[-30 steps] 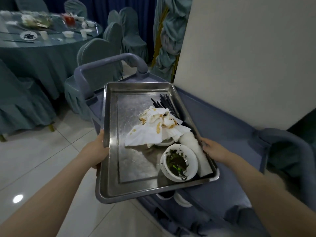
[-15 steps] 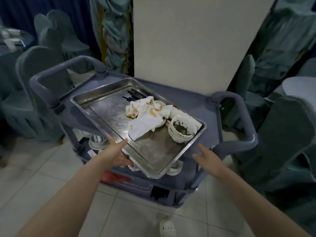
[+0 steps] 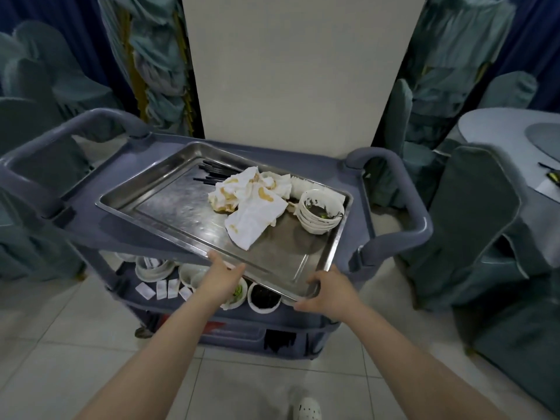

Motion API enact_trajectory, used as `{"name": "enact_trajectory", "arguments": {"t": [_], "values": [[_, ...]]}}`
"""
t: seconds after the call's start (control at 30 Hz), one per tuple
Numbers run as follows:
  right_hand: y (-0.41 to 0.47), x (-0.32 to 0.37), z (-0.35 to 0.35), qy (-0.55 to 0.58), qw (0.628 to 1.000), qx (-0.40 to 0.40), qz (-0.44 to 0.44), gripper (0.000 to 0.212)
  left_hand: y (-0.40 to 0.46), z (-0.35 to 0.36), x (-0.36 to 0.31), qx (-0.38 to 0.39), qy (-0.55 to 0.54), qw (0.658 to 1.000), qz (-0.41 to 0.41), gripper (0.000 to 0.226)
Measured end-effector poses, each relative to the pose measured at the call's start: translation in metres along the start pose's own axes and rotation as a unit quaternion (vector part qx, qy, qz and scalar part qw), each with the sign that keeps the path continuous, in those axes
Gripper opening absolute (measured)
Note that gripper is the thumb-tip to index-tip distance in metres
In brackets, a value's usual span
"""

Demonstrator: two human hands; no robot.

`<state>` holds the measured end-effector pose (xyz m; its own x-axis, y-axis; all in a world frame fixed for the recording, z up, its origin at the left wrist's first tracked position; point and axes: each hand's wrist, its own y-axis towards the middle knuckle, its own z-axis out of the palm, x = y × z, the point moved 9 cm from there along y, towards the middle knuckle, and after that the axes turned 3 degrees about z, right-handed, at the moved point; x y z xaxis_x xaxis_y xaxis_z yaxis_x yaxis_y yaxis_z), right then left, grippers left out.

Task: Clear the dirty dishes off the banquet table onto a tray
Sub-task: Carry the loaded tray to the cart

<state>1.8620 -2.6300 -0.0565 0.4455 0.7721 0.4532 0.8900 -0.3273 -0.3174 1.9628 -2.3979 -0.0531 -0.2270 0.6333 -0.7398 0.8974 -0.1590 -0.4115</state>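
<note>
Resting on the grey cart, the steel tray carried stained napkins, stacked bowls and black chopsticks. The left hand touched its near rim with fingers apart, the right hand curled round its corner. Covered chairs crowded both sides.

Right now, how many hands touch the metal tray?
2. The left hand is at the near edge of the rectangular steel tray; the right hand grips its near right corner.

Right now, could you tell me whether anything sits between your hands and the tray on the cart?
Nothing visible does. The left hand and right hand already touch the near rim of the tray, which sits on the top shelf of the cart. The soiled napkins and stacked bowls lie farther back on it.
</note>
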Motion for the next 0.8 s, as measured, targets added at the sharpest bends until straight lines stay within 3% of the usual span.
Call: {"name": "enact_trajectory", "arguments": {"t": [0.07, 0.17, 0.37, 0.53, 0.67, 0.8], "values": [[0.005, -0.002, -0.004, -0.006, 1.000, -0.002, -0.005, 0.075, 0.008, -0.020, -0.002, -0.050, 0.065, 0.996, 0.047, 0.071], [0.019, -0.007, -0.016, 0.006, 1.000, -0.007, -0.013, 0.067, 0.024, -0.036, -0.002, -0.084, 0.158, 0.981, 0.076, 0.075], [0.066, -0.016, -0.046, 0.032, 0.999, -0.033, -0.014, 0.038, 0.060, -0.011, -0.026, -0.018, 0.368, 0.917, 0.156, 0.075], [0.109, -0.023, -0.069, 0.018, 0.999, -0.036, -0.024, 0.027, 0.084, -0.001, -0.044, -0.041, 0.400, 0.900, 0.169, 0.074], [0.139, -0.026, -0.088, 0.023, 0.996, -0.084, -0.001, 0.017, 0.106, 0.005, -0.054, -0.032, 0.406, 0.898, 0.166, 0.074], [0.160, -0.026, -0.093, 0.006, 0.997, -0.080, 0.001, 0.023, 0.120, 0.011, -0.063, -0.024, 0.389, 0.908, 0.153, 0.076]]}}
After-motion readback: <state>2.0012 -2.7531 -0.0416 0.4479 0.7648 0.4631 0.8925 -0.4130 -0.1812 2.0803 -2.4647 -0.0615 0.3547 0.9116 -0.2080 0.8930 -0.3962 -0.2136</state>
